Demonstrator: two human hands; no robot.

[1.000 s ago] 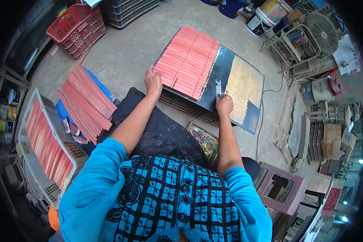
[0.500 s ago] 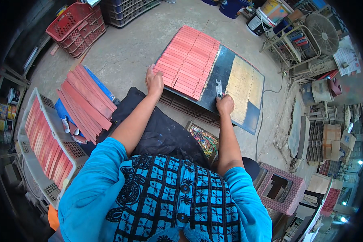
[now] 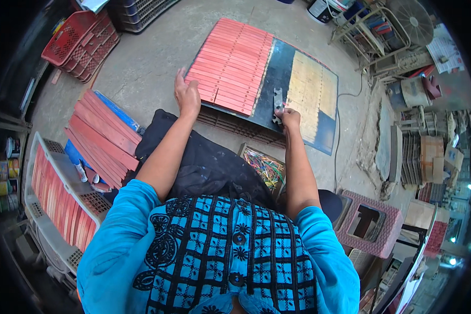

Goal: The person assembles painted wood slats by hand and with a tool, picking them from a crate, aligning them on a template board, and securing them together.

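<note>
I had the right hand (image 3: 289, 118) gripping a flat, grey metal tool with notched ends (image 3: 278, 98), its long axis pointing forward, over a dark, flat board (image 3: 281, 65). Left of it lay a row of flat, red-pink wooden slats (image 3: 230, 63), the left hand (image 3: 188, 98) nearest them, fingers parted at their near left corner.

Cam was a wide fisheye on the person's head, left one of a side-by-side pair, pointed steeply down and out over the chest. Nearest was the bright blue cloth blouse with black embroidered checks (image 3: 240, 246), filling the bottom centre. The flat black rectangular board (image 3: 280, 65) sat farther off at upper centre, and the red perforated plastic crate (image 3: 83, 47) farther still at upper left. Edges bent toward the rim, corners went black.
</note>
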